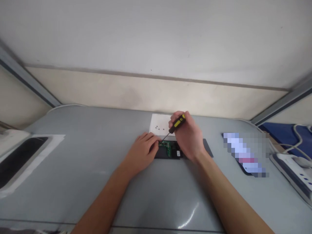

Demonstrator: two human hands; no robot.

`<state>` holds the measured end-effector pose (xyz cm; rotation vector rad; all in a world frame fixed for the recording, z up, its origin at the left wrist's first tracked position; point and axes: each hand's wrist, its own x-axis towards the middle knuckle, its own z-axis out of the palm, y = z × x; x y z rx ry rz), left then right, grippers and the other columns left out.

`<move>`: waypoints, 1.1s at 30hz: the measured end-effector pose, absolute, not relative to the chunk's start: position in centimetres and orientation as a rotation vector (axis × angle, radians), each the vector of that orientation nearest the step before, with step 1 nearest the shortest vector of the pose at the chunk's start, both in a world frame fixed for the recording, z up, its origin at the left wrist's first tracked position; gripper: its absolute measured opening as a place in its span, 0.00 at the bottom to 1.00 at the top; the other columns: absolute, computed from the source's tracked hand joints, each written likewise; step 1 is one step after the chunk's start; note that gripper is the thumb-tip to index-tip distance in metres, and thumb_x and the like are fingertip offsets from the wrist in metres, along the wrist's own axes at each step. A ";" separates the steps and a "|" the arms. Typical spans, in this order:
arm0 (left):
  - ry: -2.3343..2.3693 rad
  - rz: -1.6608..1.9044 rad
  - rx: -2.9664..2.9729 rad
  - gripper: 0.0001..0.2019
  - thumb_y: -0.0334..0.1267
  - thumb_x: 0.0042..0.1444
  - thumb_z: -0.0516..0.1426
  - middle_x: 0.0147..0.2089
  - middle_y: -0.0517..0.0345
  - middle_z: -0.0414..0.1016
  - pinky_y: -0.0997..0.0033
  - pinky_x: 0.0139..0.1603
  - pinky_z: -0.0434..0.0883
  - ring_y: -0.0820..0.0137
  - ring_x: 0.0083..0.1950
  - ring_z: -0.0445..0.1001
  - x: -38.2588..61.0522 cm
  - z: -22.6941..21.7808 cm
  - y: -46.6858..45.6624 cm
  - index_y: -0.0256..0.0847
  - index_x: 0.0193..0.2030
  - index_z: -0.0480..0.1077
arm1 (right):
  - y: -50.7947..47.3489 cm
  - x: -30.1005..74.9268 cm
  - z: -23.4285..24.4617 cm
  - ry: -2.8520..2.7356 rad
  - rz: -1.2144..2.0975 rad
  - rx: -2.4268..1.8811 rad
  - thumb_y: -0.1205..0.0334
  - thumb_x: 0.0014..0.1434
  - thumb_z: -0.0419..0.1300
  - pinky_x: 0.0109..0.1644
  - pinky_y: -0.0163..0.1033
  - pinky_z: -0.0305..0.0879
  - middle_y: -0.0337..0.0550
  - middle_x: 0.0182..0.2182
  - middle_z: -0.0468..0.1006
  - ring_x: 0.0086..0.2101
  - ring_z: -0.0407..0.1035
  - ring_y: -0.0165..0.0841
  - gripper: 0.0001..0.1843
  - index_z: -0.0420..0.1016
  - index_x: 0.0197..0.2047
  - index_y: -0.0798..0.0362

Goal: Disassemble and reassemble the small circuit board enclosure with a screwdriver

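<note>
Glossy table [156, 195] bears flat black device [163, 154] (board [168, 150] bared) under slim screwdriver [177, 123].

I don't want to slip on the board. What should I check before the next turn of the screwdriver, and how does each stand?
1. Left hand steadies the opened device: ok.
2. Right hand grips the screwdriver handle: ok.
3. Its tip seated in a screw head: cannot tell, too small.
4. Small dark screws gathered on the white paper: ok.
5. Power strip lies apart from the work: ok.
</note>
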<state>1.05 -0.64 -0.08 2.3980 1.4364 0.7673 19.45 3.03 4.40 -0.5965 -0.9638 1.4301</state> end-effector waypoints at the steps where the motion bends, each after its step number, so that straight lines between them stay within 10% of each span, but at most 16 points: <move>1: 1.436 0.769 2.397 0.12 0.31 0.71 0.49 0.49 0.56 0.77 0.57 0.58 0.68 0.63 0.52 0.71 1.1 -0.1 -0.7 0.42 0.51 0.73 | 3.1 19.6 4.4 -0.962 1.426 -0.602 0.42 0.66 0.59 0.43 0.42 0.66 0.42 0.37 0.70 0.37 0.69 0.33 0.17 0.73 0.38 0.48; 9: 1.447 0.742 2.393 0.13 0.31 0.70 0.49 0.49 0.54 0.78 0.55 0.57 0.69 0.61 0.52 0.71 1.2 0.3 -0.7 0.42 0.51 0.74 | 3.4 19.5 3.9 -0.972 1.331 -0.648 0.34 0.61 0.62 0.31 0.39 0.56 0.33 0.24 0.56 0.24 0.54 0.29 0.26 0.61 0.32 0.47; 14: 1.440 0.748 2.400 0.13 0.30 0.70 0.49 0.49 0.54 0.78 0.56 0.57 0.70 0.61 0.52 0.72 1.1 0.2 -0.6 0.42 0.51 0.74 | 3.3 19.8 4.3 -0.875 1.452 -0.534 0.42 0.66 0.59 0.40 0.41 0.64 0.40 0.33 0.67 0.32 0.64 0.32 0.18 0.74 0.37 0.48; 19: 1.439 0.757 2.402 0.14 0.30 0.70 0.49 0.49 0.55 0.78 0.55 0.57 0.70 0.61 0.53 0.72 1.0 0.3 -0.7 0.43 0.52 0.74 | 3.3 20.0 4.0 -0.858 1.514 -0.534 0.45 0.58 0.70 0.44 0.42 0.65 0.40 0.37 0.71 0.37 0.69 0.33 0.21 0.66 0.31 0.49; 24: 1.430 0.749 2.405 0.13 0.31 0.70 0.49 0.50 0.54 0.78 0.55 0.58 0.69 0.62 0.54 0.72 1.0 0.3 -0.7 0.43 0.52 0.74 | 3.2 19.3 4.0 -0.932 1.378 -0.623 0.37 0.62 0.64 0.31 0.39 0.55 0.32 0.23 0.53 0.24 0.51 0.29 0.25 0.62 0.30 0.47; 28: 1.436 0.731 2.405 0.13 0.31 0.70 0.49 0.50 0.54 0.78 0.54 0.59 0.69 0.61 0.54 0.72 1.0 0.4 -0.8 0.42 0.52 0.74 | 3.2 19.2 4.1 -0.888 1.390 -0.578 0.36 0.68 0.53 0.34 0.41 0.60 0.37 0.28 0.61 0.28 0.59 0.32 0.22 0.74 0.42 0.46; 33: 1.406 0.767 2.402 0.13 0.30 0.70 0.49 0.50 0.54 0.78 0.54 0.58 0.70 0.61 0.53 0.72 1.0 0.4 -0.8 0.43 0.52 0.74 | 3.2 19.4 3.9 -0.912 1.365 -0.576 0.44 0.63 0.63 0.42 0.41 0.65 0.41 0.36 0.69 0.36 0.68 0.32 0.18 0.71 0.32 0.49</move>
